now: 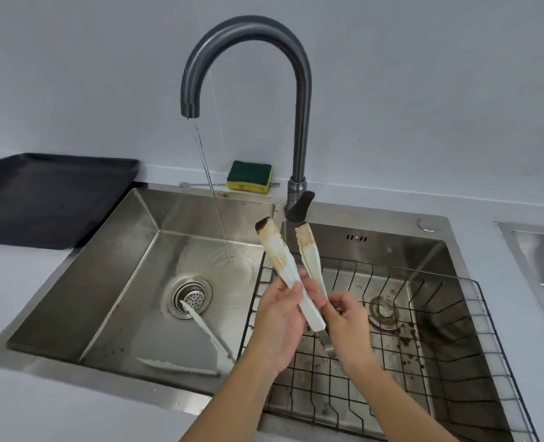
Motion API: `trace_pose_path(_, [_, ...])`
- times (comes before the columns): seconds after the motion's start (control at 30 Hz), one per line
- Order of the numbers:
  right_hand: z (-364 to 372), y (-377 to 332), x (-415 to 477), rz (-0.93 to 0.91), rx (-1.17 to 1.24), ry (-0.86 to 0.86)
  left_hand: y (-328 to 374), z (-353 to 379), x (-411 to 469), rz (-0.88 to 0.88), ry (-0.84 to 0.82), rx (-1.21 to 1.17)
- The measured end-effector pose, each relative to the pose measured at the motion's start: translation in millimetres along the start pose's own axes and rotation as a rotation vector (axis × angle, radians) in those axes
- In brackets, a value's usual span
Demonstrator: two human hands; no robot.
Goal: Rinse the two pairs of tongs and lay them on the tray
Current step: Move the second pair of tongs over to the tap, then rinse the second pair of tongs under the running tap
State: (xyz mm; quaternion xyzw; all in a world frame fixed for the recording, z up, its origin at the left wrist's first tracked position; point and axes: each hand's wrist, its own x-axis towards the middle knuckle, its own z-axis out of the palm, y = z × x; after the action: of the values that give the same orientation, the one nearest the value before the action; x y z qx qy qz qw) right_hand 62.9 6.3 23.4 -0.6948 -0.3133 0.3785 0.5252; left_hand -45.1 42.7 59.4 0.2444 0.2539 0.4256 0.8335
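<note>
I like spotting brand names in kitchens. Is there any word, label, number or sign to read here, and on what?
None can be read.
Faucet: no mark shows.
Sponge: plain green and yellow, no print.
Tray: bare black.
Held tongs: only brown stains, no lettering.
Right sink back wall: small dark slots, not characters.

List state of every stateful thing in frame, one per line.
faucet: running, thin stream into the left basin
stained tongs: held in both hands, arms apart, tips browned, clear of the stream
left hand: gripping one tong arm
right hand: gripping near the hinge end
second tongs: lying open in left basin, one tip over the drain strainer
tray: on counter, holding no tongs
wire rack: sitting in the right basin
sponge: on the ledge, unused
</note>
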Motion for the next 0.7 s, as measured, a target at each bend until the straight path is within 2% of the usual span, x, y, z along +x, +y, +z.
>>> trace_pose_path(0.3, [47,-27,-2,0.011,0.02,-0.038,43,-18,-4,0.111,0.021,0.006])
trace_pose_path(0.53, [100,-37,-7,0.062,0.03,-0.113,88,-53,-3,0.088,0.061,-0.02])
trace_pose_path(0.7, [145,-34,-11,0.183,-0.02,-0.154,124,-83,-2,0.052,0.128,-0.01])
